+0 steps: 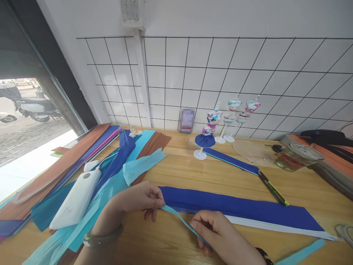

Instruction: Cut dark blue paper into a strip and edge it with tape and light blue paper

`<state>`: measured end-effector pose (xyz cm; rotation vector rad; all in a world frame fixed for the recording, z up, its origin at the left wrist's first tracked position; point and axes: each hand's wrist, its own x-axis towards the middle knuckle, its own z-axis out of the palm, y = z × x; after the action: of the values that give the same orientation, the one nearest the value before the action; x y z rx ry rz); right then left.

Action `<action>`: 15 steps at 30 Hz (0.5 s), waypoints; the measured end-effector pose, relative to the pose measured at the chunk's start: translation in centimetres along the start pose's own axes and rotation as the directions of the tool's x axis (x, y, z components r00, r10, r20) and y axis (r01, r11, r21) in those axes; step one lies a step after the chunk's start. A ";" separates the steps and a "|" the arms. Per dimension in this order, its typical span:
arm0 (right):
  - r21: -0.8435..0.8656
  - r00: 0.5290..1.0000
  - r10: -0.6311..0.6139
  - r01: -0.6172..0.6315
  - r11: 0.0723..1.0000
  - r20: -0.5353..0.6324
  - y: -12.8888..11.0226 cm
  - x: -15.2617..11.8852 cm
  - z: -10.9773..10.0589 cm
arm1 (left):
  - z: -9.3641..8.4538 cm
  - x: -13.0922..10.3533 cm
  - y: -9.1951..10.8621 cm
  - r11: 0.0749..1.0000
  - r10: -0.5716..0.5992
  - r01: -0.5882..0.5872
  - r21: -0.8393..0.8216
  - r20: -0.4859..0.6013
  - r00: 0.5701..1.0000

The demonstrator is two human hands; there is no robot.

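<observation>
Between my two hands runs a narrow light-blue fabric strip [178, 216]. My left hand [150, 200] pinches one end of it between thumb and fingertips. Farther along, my right hand [211, 230] has its fingers closed round the strip. A light-blue tail [302, 253] shows past my right wrist; whether it is the same strip is hidden. Just beyond both hands a long dark-blue fabric band [234, 202] lies flat, with a white strip [264, 223] along its near edge.
Blue, teal and brown fabric pieces [143, 165] lie at left, with a white power bank [77, 198] on them. Small dress forms [212, 125] stand near the tiled wall. A utility knife [273, 188] touches the dark-blue band. A glass jar [295, 156] sits at right.
</observation>
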<state>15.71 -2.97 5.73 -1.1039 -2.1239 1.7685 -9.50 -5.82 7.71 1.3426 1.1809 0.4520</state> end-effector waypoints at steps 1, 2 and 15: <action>-0.011 1.000 -0.005 0.005 1.000 0.012 -0.1 -0.1 0.0 | 0.0 -0.1 0.1 1.000 -0.002 0.002 0.004 -0.003 1.000; -0.021 1.000 -0.017 0.017 1.000 0.027 -0.3 -0.3 0.0 | -0.1 -0.1 0.1 1.000 -0.003 0.003 0.007 -0.006 1.000; -0.183 0.997 -0.079 0.077 0.980 -0.005 -0.9 0.1 0.8 | -0.7 -1.1 0.3 0.999 -0.036 0.036 0.010 -0.031 0.999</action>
<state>14.78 -3.52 6.32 -1.0526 -2.3263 1.5554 -10.41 -6.35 8.50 1.3259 1.2322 0.4420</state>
